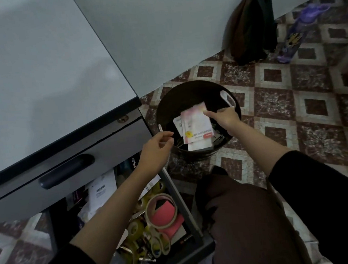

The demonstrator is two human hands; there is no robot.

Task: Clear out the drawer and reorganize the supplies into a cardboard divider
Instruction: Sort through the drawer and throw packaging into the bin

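Paper packets over a round black bin
Right hand [224,117] pinches flat pink-white packets [196,126] at frame centre above the bin [167,109]; left hand [156,148] grips a thin white stick [161,129] beside the cluttered open drawer [194,219].

The right hand [224,117] pinches a sheaf of papers [195,126] over the open bin [166,103]. Left of that grip, the left hand [157,147] pinches a thin stick [160,129]; below it, tape rolls [162,212] lie in the open drawer [193,220].
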